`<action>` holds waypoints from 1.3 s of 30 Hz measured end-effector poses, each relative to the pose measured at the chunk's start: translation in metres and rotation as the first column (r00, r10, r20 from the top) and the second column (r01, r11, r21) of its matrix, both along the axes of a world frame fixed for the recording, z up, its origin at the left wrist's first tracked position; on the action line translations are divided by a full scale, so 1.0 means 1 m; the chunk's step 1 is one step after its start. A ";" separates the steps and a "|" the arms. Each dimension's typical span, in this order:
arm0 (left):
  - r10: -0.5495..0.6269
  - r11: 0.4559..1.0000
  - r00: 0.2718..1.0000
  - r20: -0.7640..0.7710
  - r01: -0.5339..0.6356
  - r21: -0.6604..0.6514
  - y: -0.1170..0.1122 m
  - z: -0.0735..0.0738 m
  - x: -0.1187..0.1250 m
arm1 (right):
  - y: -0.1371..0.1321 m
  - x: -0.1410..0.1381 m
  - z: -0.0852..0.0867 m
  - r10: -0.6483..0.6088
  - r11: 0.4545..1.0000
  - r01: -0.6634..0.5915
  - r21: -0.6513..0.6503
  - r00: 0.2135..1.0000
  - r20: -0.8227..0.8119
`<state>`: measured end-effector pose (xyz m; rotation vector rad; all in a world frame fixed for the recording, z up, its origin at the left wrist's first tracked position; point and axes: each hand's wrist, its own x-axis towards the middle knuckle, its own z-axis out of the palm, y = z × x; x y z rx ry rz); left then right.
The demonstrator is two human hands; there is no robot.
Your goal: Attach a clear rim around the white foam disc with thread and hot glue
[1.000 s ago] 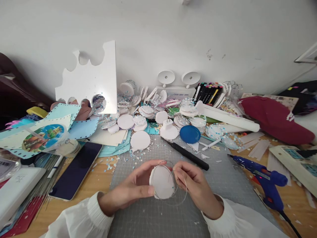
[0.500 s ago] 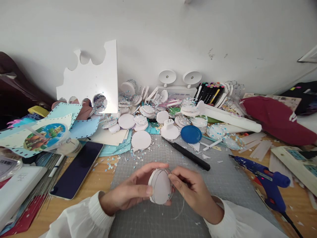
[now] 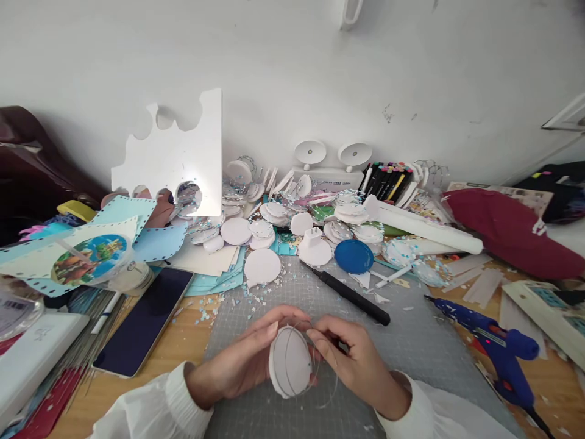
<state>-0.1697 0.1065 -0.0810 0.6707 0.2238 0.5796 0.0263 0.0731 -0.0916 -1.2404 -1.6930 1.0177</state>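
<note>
Over the grey cutting mat, the left hand cups a white disc by its edge; the right hand pinches thin wire looped across it. Mat surface spreads to the blue glue gun at the mat's right edge.

Grey mat lies open between the right hand and glue gun, black tool blocking ahead

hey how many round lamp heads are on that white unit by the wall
2: one lamp head toward the picture's left and another lamp head to its right, both atop the white unit. No others show.
</note>
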 end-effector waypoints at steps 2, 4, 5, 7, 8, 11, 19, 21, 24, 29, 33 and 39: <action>0.003 1.000 1.000 -0.001 -0.003 0.001 0.000 0.000 0.000 | 0.000 -0.001 -0.001 0.001 1.000 -0.001 -0.004 1.000 0.006; 0.004 1.000 1.000 0.002 -0.004 0.004 0.000 0.000 0.000 | 0.001 -0.001 -0.002 0.000 1.000 0.000 -0.006 1.000 0.010; 0.003 1.000 1.000 0.003 -0.003 0.007 0.000 0.000 0.000 | 0.001 -0.002 -0.002 -0.001 1.000 0.001 -0.006 1.000 0.008; -0.004 1.000 1.000 0.003 0.003 0.015 0.001 0.000 -0.001 | 0.001 -0.002 -0.001 -0.007 1.000 0.007 0.000 1.000 0.003; -0.010 1.000 1.000 0.004 0.010 0.021 0.001 0.000 -0.001 | 0.002 -0.002 -0.001 -0.009 1.000 0.009 0.003 1.000 0.000; -0.029 0.999 1.000 -0.003 0.029 0.042 0.001 0.000 -0.001 | 0.002 -0.003 0.001 -0.022 1.000 0.022 0.021 1.000 -0.004; -0.029 0.998 0.997 -0.075 0.032 0.044 0.001 -0.006 -0.003 | 0.000 -0.004 0.001 -0.051 0.994 0.054 0.098 0.998 -0.030; -0.036 0.999 0.996 -0.086 0.039 0.036 0.001 -0.006 -0.004 | -0.001 -0.004 0.002 -0.053 0.991 0.056 0.120 0.998 -0.030; -0.054 0.998 0.993 -0.101 0.055 0.014 0.003 -0.005 -0.003 | -0.002 -0.004 0.002 -0.055 0.987 0.055 0.153 0.998 -0.009; -0.057 0.998 0.990 -0.132 0.055 -0.017 0.004 -0.003 -0.003 | -0.001 -0.005 0.004 -0.061 0.977 0.060 0.203 0.998 0.001; -0.047 0.999 0.990 -0.136 0.044 -0.020 0.004 -0.002 -0.001 | 0.000 -0.005 0.004 -0.080 0.968 0.071 0.241 0.996 0.028; -0.032 0.999 0.987 -0.156 0.028 -0.032 0.005 -0.004 -0.001 | 0.000 -0.006 0.004 -0.098 0.951 0.074 0.300 0.993 0.064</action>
